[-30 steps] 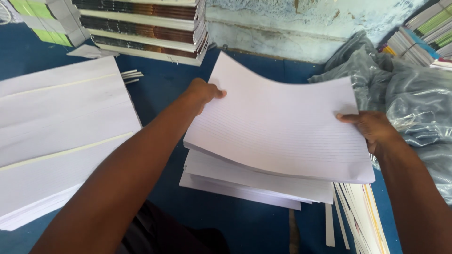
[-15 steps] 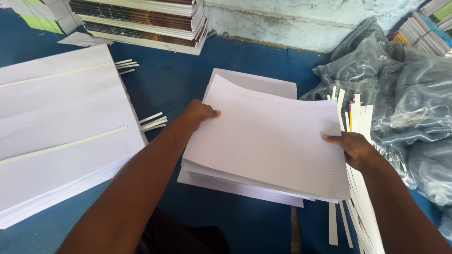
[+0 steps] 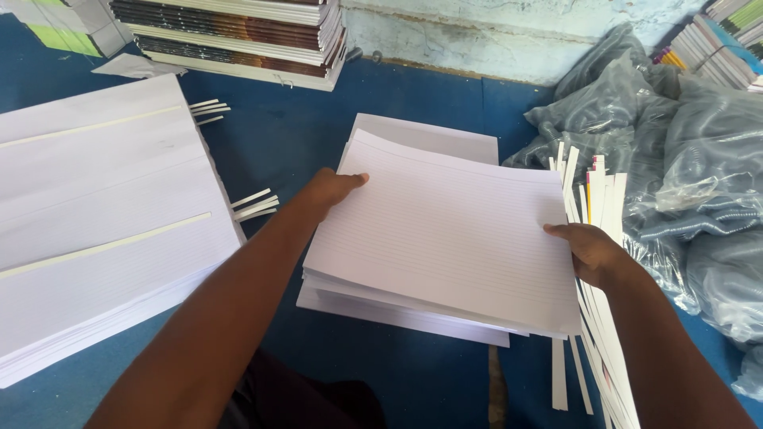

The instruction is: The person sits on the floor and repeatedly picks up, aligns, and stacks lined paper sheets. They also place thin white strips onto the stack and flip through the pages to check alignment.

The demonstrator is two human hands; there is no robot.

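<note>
Left hand pinches the 9 o'clock edge of the ruled sheet stack; right hand grips the 3 o'clock edge, fingers under, thumb on top. Stack sits centre frame, skewed over a lower paper pile on the blue bench. Handling guess: fairly heavy as a block, floppy, loose sheets prone to sliding and fanning; hold opposite short edges, as here. Big white paper stack at 9 o'clock, card strips at 4, plastic-wrapped bundles at 2, notebook pile at 11
</note>
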